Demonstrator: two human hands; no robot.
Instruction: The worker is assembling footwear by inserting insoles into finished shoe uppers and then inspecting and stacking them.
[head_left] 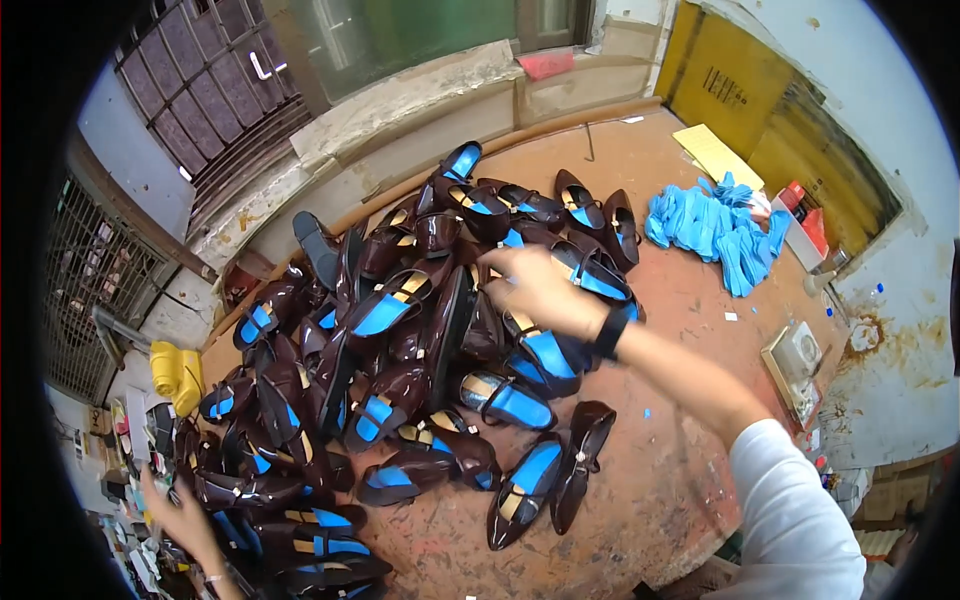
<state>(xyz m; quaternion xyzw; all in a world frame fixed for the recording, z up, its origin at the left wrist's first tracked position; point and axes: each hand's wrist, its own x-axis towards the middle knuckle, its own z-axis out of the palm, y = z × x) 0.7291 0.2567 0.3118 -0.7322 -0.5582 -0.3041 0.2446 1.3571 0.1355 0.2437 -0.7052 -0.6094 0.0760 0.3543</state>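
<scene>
A large heap of glossy dark-brown strap shoes with bright blue insoles covers the left and middle of the table. My right hand, with a black band on the wrist, reaches over the heap's upper middle. Its fingers are blurred and point left at the shoes; whether they grip one is not visible. At the lower left, my left hand is beside the heap's edge, fingers apart, with nothing seen in it. Apart from the heap, a pair of shoes lies near the front, toes and heels in line.
Crumpled light-blue gloves or sheets lie at the right, near a yellow paper and a small white box holding red items. A framed clear-topped device stands by the right wall. Yellow rolls sit at the left.
</scene>
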